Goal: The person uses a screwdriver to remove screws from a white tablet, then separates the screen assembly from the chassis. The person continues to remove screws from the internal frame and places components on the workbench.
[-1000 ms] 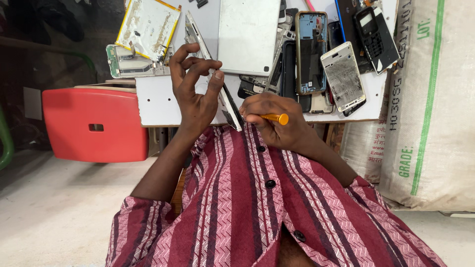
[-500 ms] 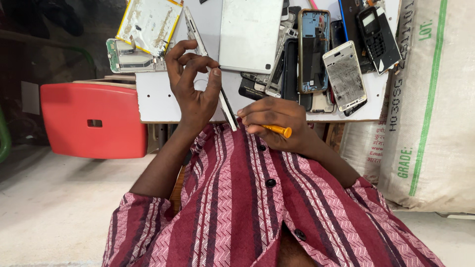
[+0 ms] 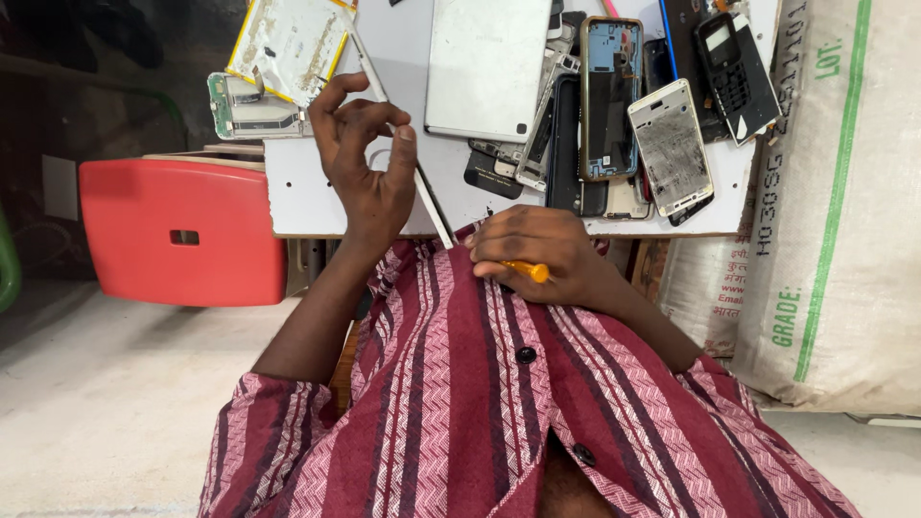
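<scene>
Since the earlier frame the left hand [image 3: 369, 163] has lifted slightly, fingers spreading wider around the thin flat panel [image 3: 422, 192] it pinches edge-on above the white bench [image 3: 317, 197]. Beside it lie a grey tablet back [image 3: 487, 67], then phone frames [image 3: 610, 96]. Right hand [image 3: 537, 254], at the bench edge against the striped shirt, is closed around an orange-handled screwdriver [image 3: 528, 271].

left hand [image 3: 369, 163] pinching thin panel [image 3: 403, 144]; right hand [image 3: 532, 251] gripping orange-handled tool [image 3: 528, 271]; phone parts [image 3: 614, 105] on white table [image 3: 307, 197]

White table [image 3: 317, 197], silver tablet [image 3: 487, 67], phone frames [image 3: 610, 96], circuit-board shell [image 3: 251, 107]
</scene>
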